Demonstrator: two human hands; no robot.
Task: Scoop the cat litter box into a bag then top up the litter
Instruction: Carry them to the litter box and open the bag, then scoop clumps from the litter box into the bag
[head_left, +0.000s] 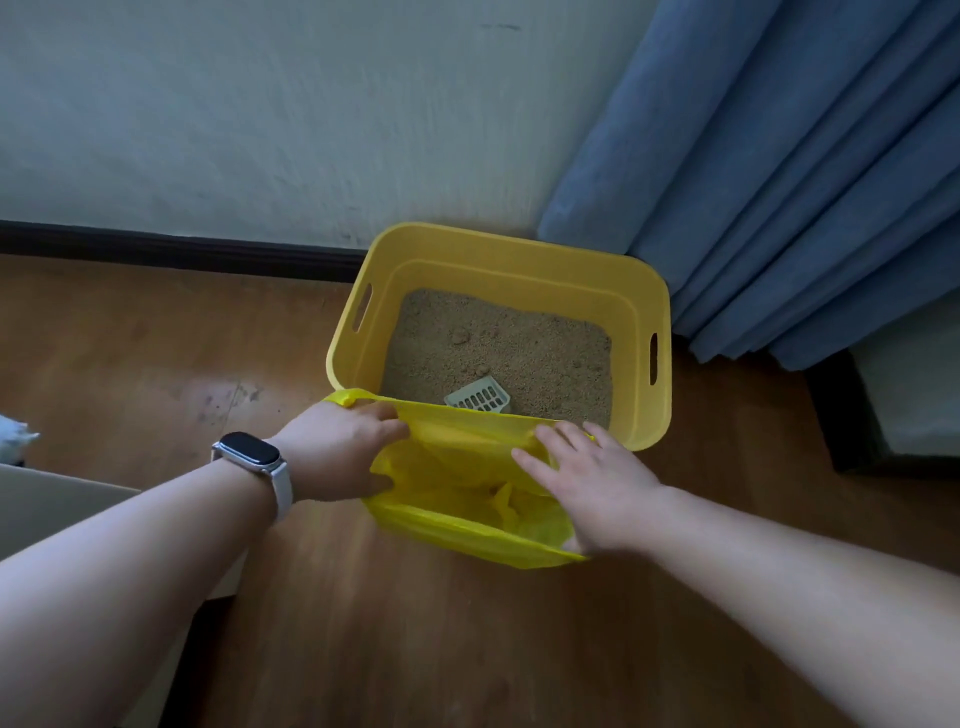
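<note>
A yellow litter box (519, 260) stands on the wooden floor against the wall, holding brown litter (519, 348) with a few clumps. A pale slotted scoop (479, 397) lies in the litter at the near edge. In front of the box, a yellow plastic bag (457, 467) is held open by both hands. My left hand (337, 452), with a watch on its wrist, grips the bag's left rim. My right hand (587, 488) holds the bag's right side, its fingers spread over the plastic.
A blue curtain (779, 171) hangs right of the box. Below it stands a dark-framed piece of furniture (883, 415). A cardboard box edge (62, 504) sits at the left, with something white (13, 434) beyond it. A dark skirting board (182, 249) runs along the wall.
</note>
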